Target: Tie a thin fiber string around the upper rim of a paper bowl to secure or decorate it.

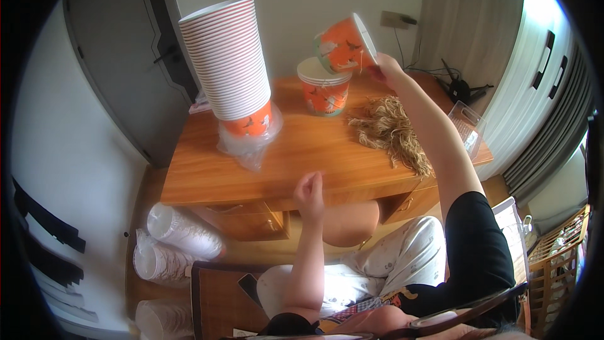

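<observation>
My right hand (pixel 387 71) grips an orange paper bucket (pixel 346 44) by its rim. The bucket is tilted, with its white mouth toward the right, above and beside a short stack of matching buckets (pixel 326 96). A thin cord seems to hang at its rim. My left hand (pixel 309 195) is closed near the desk's front edge, fingers pressed together; whatever they may hold is hidden. On the desk's right part, below my right forearm, lies a loose heap of tan cords (pixel 390 127). A tall stack of nested buckets (pixel 231 63) stands at the left.
Crumpled clear plastic (pixel 248 145) wraps the tall stack's foot on the wooden desk (pixel 296 164). A clear plastic tray (pixel 467 126) and a black device with antennas (pixel 462 88) sit at the right. More bagged white bucket stacks (pixel 182 230) lie on the floor at left.
</observation>
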A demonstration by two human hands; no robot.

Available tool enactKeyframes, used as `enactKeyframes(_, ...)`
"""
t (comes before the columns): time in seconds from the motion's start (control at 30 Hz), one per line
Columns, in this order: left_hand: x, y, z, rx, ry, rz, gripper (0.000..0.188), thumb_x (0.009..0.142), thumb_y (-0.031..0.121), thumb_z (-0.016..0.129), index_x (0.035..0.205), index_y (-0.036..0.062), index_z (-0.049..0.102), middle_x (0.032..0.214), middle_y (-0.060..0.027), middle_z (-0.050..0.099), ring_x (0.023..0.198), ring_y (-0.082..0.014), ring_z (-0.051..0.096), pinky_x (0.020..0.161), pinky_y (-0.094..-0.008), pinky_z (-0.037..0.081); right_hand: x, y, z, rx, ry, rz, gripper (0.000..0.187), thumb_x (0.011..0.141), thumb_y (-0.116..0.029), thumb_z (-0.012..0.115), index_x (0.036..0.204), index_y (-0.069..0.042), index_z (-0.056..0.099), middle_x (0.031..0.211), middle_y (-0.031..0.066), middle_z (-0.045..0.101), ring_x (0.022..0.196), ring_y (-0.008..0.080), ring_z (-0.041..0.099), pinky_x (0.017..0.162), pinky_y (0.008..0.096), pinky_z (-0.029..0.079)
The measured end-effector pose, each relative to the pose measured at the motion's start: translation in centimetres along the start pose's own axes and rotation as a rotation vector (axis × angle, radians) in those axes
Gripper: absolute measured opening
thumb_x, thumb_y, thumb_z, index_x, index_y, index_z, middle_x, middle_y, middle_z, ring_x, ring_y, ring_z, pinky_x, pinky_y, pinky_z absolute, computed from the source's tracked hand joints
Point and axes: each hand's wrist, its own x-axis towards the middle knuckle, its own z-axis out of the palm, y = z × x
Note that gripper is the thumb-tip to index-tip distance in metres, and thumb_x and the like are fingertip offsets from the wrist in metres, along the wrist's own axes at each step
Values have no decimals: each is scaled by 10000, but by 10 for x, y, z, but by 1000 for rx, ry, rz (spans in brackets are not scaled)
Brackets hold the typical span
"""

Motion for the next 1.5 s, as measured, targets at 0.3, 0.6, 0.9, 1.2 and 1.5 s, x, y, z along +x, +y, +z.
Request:
enactKeyframes(0.3,-9,3,9,20,-103,-116,160,931,95,599,999,-22,683,955,-59,698,871,-81,608,792,-212,457,2,-31,26,-410,70,-121,341,875,-189,512,1186,-76,591,800,70,653,584,131,589,483,286,453)
enactKeyframes(0.6,-14,17,16,-26,-152,-113,153,935,90,595,993,-29,670,963,-68,695,901,-101,617,831,-225,463,42,-20,35,-1139,110,-392,329,908,-299,521,1062,-30,630,924,165,677,856,311,657,770,426,518)
enactKeyframes(0.9,-12,20,11,-45,-125,-132,131,934,94,612,989,-13,665,908,-19,680,821,-55,592,748,-195,454,-15,-11,56,-1114,-248,-915,339,912,-374,555,1134,-142,664,1189,88,601,1211,302,470,1009,427,370)
enactKeyframes(1.2,-12,22,12,-28,-135,-130,115,927,96,628,974,0,671,847,26,653,741,-19,537,660,-171,411,-38,-1,69,-1089,-280,-921,284,883,-166,561,1147,-161,667,1092,73,648,1109,261,553,1009,455,350)
enactKeyframes(1.5,-13,22,12,-14,-143,-135,136,938,126,618,975,9,677,814,45,632,706,-12,514,629,-172,396,-39,8,74,-1127,-307,-929,373,887,-76,501,1203,-204,653,1068,71,645,1106,263,559,992,452,390)
